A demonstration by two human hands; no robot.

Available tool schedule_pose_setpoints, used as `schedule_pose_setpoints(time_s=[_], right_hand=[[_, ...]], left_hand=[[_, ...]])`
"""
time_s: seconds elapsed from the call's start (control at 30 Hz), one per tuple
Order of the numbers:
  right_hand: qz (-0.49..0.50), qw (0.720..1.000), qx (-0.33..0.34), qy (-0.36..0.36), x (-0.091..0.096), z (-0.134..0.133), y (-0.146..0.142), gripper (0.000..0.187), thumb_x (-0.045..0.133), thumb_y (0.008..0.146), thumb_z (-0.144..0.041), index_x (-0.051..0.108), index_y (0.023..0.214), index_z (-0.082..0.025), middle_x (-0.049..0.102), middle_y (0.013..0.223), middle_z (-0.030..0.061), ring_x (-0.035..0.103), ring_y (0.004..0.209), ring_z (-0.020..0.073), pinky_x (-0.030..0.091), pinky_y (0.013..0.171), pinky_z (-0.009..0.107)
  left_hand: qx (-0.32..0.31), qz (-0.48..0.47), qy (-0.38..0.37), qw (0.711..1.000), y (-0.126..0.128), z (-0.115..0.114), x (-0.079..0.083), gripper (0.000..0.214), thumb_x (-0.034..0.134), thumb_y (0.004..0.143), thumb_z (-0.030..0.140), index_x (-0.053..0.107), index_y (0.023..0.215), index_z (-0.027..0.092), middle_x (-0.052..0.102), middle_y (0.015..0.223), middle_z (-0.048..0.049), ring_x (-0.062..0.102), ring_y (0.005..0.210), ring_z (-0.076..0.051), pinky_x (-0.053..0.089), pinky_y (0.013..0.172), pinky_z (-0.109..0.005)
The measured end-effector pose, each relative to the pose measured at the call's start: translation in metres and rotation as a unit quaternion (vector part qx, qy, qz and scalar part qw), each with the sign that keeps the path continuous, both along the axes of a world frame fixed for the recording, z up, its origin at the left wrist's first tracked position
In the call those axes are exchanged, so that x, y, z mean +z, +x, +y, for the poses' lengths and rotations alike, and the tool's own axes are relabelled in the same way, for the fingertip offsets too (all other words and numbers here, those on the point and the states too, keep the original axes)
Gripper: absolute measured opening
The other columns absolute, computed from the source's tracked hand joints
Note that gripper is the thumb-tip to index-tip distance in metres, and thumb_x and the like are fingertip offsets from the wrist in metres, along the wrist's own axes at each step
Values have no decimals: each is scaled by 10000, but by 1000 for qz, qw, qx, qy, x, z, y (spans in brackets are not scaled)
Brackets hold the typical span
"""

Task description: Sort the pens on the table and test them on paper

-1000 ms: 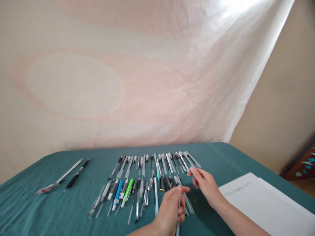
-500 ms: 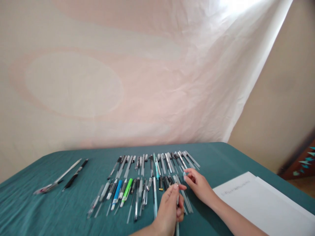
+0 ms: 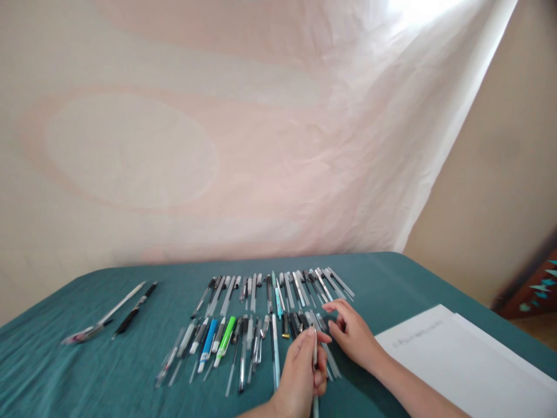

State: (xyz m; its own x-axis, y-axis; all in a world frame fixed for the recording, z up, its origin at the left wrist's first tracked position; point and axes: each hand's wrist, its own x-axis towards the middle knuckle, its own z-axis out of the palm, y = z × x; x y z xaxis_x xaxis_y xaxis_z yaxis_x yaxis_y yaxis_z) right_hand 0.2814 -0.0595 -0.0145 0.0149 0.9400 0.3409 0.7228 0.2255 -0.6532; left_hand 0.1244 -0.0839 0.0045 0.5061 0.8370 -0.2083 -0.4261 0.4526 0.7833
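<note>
My left hand is closed round a slim, pale pen, which stands nearly upright in the fist. Most of its barrel is hidden by the fingers. To its right, my right hand hovers low over the cloth with thumb and fingers apart and nothing between them. Just left of those fingertips lies a small clear, bluish pen cap, at the top of the near row of pens. That row includes a blue pen, a bright green pen and a long pale-blue pen.
Behind is a second row of pens, with a turquoise pen among them. A black pen and a white pen lie at the left. White paper sheets cover the right side of the green tablecloth.
My right hand has let go of the small bluish cap, which now lies by the near row, and its fingers have spread. My left hand keeps the pen almost in place.
</note>
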Motion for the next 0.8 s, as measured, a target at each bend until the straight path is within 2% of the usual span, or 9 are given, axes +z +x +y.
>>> schedule_pose_setpoints(time_s=[0.07,0.17,0.23,0.33,0.63,0.8], right_hand=[[14,1000,22,-5,3,-3,-1,330,466,726,-186,509,1052,-209,569,913,27,511,535,111,411,548,248],[5,998,52,-22,7,-6,-2,402,501,720,-203,488,1122,-209,562,703,-16,491,507,121,398,538,244],[-12,998,55,-28,8,-7,-2,424,509,723,-215,485,1147,-213,519,596,-44,475,489,125,387,533,244],[-26,998,49,-30,7,-6,-2,402,515,725,-236,513,1127,-220,509,566,-50,467,483,124,377,534,243],[-6,999,32,-20,-3,2,2,371,481,763,-261,536,1126,-208,556,607,-21,449,482,121,381,518,245],[25,999,45,-2,1,0,0,358,481,777,-312,528,1121,-223,609,906,43,450,482,106,401,526,258]], left_hand=[[1,2,0,1000,0,0,1,436,488,709,579,493,822,158,389,486,80,223,335,-11,91,352,-176],[1,3,-1,1000,0,0,2,444,498,696,586,492,824,161,389,488,82,228,334,-12,93,354,-177],[0,0,-1,1000,0,0,2,444,502,694,585,493,827,161,390,488,82,229,332,-12,92,355,-177],[-1,-1,-1,1000,0,0,2,449,510,687,586,493,829,161,395,489,80,230,333,-11,92,356,-175],[19,-23,-15,999,-1,1,5,399,488,734,541,492,833,155,397,495,72,232,343,-16,79,355,-177],[28,-45,-16,998,-4,3,8,370,480,758,509,502,840,149,406,526,62,237,364,-15,82,369,-173]])
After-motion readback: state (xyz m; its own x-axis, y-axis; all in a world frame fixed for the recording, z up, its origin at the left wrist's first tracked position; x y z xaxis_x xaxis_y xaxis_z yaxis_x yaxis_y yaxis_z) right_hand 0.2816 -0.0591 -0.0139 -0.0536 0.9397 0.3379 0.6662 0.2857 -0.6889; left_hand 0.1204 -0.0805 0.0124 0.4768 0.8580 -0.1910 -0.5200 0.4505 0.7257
